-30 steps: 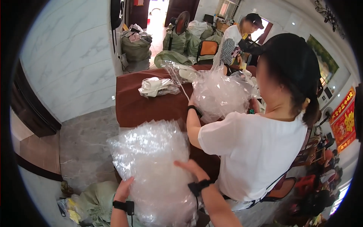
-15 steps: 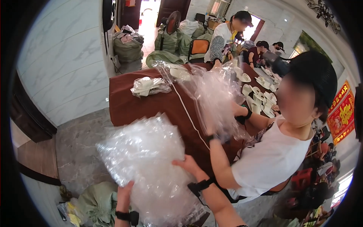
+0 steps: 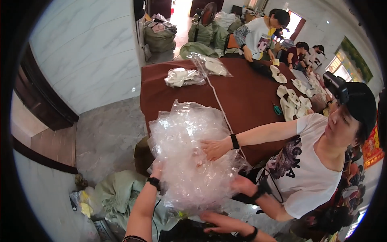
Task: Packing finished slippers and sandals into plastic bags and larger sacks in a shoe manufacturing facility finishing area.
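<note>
A thick pile of clear plastic bags (image 3: 185, 125) fills the space in front of me, over the near table edge. At its left side, my left hand (image 3: 157, 169) grips the bags, its fingers partly covered by plastic. My right hand (image 3: 219, 222) is below the pile's lower edge, fingers stretched out and holding nothing. A co-worker beside me on the right lays one hand (image 3: 217, 148) flat on top of the pile. That person's other hand (image 3: 244, 185) is at the pile's right edge, slightly blurred.
White shoes in clear bags (image 3: 183, 76) lie on the brown table (image 3: 173, 105). More white shoes (image 3: 292, 101) and green-handled scissors (image 3: 277, 109) are on its right part. A white cord (image 3: 217, 101) crosses it. Green sacks (image 3: 121, 189) sit on the floor at left. Other people stand behind.
The co-worker's bags have come over onto mine, making one bigger pile. My right hand has let go and dropped below it. The view has shifted, moving the table rightward.
</note>
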A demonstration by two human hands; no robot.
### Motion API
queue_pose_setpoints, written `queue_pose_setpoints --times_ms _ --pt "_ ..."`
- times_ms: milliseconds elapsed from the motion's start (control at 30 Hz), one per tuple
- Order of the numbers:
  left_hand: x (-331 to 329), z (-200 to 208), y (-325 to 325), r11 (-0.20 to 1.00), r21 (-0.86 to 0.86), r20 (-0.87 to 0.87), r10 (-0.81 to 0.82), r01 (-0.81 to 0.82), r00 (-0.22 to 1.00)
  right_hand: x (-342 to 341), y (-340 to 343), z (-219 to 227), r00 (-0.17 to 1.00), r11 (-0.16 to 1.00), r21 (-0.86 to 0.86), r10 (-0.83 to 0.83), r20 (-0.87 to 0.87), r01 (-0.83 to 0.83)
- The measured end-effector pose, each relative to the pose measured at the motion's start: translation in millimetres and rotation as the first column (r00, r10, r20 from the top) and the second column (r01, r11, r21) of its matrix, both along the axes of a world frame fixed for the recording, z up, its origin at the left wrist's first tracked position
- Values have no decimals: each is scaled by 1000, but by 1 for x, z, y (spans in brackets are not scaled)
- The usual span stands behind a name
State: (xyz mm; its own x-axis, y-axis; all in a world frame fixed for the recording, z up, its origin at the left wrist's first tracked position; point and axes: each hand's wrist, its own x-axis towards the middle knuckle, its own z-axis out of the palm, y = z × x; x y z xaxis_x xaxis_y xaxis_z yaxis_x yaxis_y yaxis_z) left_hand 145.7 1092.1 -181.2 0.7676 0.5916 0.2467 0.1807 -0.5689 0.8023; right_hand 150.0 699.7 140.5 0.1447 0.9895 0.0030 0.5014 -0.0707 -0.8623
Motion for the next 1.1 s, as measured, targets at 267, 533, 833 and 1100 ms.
queue_pose_setpoints --times_ms 267,533,833,1100 --pt "-33 20 -9 717 -677 101 -135 167 986 72 89 105 815 822 35 -569 109 569" --pt "-42 97 -15 532 -778 176 -326 334 929 72 160 3 674 764 40 -591 444 644" --pt "-45 142 -5 -62 -974 228 -217 220 949 95 130 -6 870 962 -197 -71 488 189" --pt "-74 156 4 -276 -933 251 -39 231 967 95 143 73 826 917 62 -383 414 395"
